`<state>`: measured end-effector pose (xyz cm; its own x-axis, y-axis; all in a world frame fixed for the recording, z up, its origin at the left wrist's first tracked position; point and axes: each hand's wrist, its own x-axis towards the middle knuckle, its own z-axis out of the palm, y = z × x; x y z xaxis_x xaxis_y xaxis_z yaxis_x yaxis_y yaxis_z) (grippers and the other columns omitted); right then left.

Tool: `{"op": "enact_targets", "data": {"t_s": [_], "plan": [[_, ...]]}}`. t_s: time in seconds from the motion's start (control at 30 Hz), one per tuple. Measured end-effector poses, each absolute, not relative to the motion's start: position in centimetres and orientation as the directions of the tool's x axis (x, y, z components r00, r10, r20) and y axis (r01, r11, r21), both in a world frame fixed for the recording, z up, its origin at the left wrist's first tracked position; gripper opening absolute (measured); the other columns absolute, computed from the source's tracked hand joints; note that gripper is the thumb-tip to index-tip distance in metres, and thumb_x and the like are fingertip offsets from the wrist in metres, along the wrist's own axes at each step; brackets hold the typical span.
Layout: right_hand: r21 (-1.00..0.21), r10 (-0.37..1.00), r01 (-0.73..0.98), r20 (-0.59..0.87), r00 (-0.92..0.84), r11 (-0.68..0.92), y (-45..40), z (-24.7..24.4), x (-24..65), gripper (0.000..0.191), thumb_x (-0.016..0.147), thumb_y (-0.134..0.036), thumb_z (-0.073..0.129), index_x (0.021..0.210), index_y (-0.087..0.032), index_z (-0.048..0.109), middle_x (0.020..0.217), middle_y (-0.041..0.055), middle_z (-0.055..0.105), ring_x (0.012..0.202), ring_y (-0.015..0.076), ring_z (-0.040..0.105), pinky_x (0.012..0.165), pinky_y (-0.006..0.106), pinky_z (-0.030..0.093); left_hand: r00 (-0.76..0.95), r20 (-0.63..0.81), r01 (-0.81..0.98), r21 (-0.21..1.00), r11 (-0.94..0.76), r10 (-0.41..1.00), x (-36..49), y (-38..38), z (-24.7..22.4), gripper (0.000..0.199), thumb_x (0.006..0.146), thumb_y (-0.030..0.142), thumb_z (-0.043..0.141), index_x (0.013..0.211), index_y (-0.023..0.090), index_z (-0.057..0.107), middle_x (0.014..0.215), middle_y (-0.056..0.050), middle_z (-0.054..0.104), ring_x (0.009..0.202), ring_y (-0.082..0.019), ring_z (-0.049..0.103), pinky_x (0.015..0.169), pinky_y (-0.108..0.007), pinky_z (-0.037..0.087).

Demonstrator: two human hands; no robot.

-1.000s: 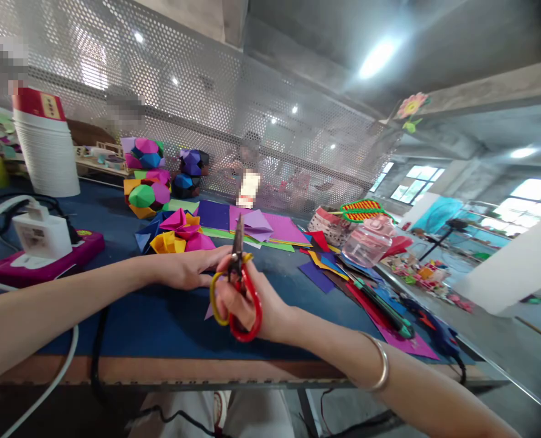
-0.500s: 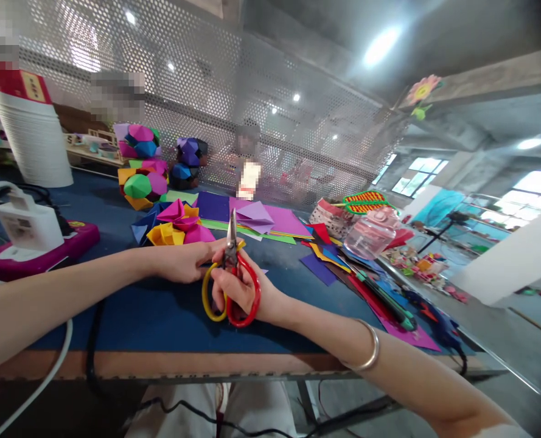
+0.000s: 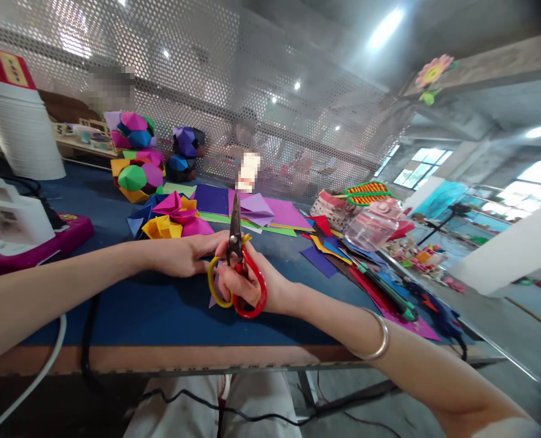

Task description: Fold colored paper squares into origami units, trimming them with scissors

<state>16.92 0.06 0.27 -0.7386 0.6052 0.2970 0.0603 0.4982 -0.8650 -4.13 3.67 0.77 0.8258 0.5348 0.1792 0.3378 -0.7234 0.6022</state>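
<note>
My right hand (image 3: 268, 289) is wrapped around a pair of scissors (image 3: 235, 228) with one red and one yellow handle. The dark blades point up and away from me, close together. To its left, my left hand (image 3: 185, 255) is curled with its fingertips meeting the right hand. A small piece of purple paper (image 3: 213, 297) shows below the fingers, partly covered by the scissors' yellow loop; the left fingers seem to pinch it, though the tips are hidden. Just beyond the left hand lies a folded paper flower (image 3: 174, 219) in yellow, pink and blue.
Coloured paper sheets (image 3: 288, 214) lie at the back. Folded paper balls (image 3: 136, 176) are stacked at the left, near a paper cup stack (image 3: 21, 131) and a purple power strip (image 3: 76, 234). A green cutter (image 3: 384, 292) and pink bottle (image 3: 373, 225) are at the right.
The scissors and both hands have shifted slightly, with the blades turned more upright. More of the purple paper now shows below the fingers. The view has tilted a little.
</note>
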Motion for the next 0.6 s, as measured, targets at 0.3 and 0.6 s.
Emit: {"op": "enact_targets", "data": {"t_s": [0.3, 0.6], "plan": [[-0.825, 0.666, 0.143, 0.326, -0.671, 0.547, 2.6, 0.3, 20.5, 0.018, 0.100, -0.033, 0.049, 0.112, -0.025, 0.039, 0.064, -0.0063, 0.057, 0.057, 0.0136, 0.059, 0.058, 0.028, 0.050, 0.856, 0.122, 0.271, 0.723, -0.636, 0.503, -3.9, 4.0, 0.6, 0.076, 0.092, 0.007, 0.049, 0.156, 0.023, 0.011, 0.145, -0.012, 0.054, 0.134, -0.021, 0.052, 0.114, -0.037, 0.035], [-0.770, 0.771, 0.336, 0.298, -0.562, 0.542, 6.8, 0.3, 23.9, 0.027, 0.101, -0.038, 0.053, 0.115, -0.015, 0.056, 0.078, -0.0023, 0.060, 0.056, 0.0091, 0.056, 0.052, 0.023, 0.050, 0.850, 0.112, 0.244, 0.781, -0.575, 0.514, -4.2, 4.3, 0.0, 0.078, 0.093, 0.009, 0.050, 0.156, 0.023, 0.005, 0.144, -0.013, 0.055, 0.135, -0.019, 0.050, 0.115, -0.040, 0.032]]}}
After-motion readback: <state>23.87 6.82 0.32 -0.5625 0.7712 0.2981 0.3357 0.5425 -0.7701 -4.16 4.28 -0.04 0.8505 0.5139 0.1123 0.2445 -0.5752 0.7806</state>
